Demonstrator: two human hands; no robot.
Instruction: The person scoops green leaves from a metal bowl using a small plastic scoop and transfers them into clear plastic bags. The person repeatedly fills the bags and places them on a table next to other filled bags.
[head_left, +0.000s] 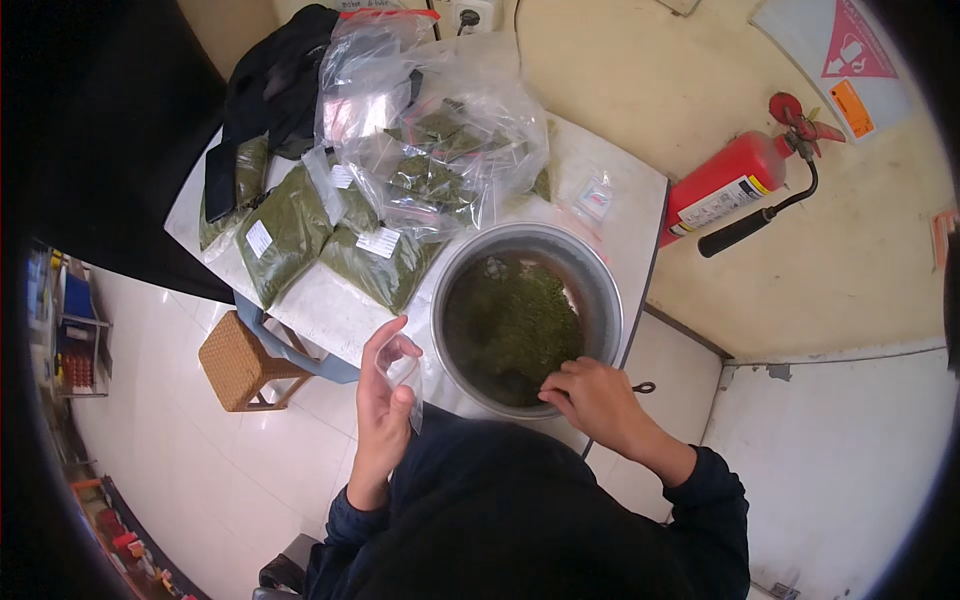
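My left hand (386, 409) holds a small clear plastic bag (405, 369) with its mouth spread, just left of a large round metal pot (616, 300). Dried green leaf flakes (517, 322) lie inside the pot. Over the pot's near right rim is my right hand (592, 397), fingertips bent together close to the flakes; whether they pinch any is hidden. Left of the pot lie filled bags of green flakes (289, 229) with white labels. Behind them, a large clear plastic bag (480, 97) holds several smaller bags of the same green stuff.
All this rests on a white table (637, 180). A black phone (220, 182) and dark cloth (277, 82) lie at its left. A red fire extinguisher (731, 176) is at the wall on the right. A woven stool (232, 360) stands left below the table. A small clear packet (595, 201) lies behind the pot.
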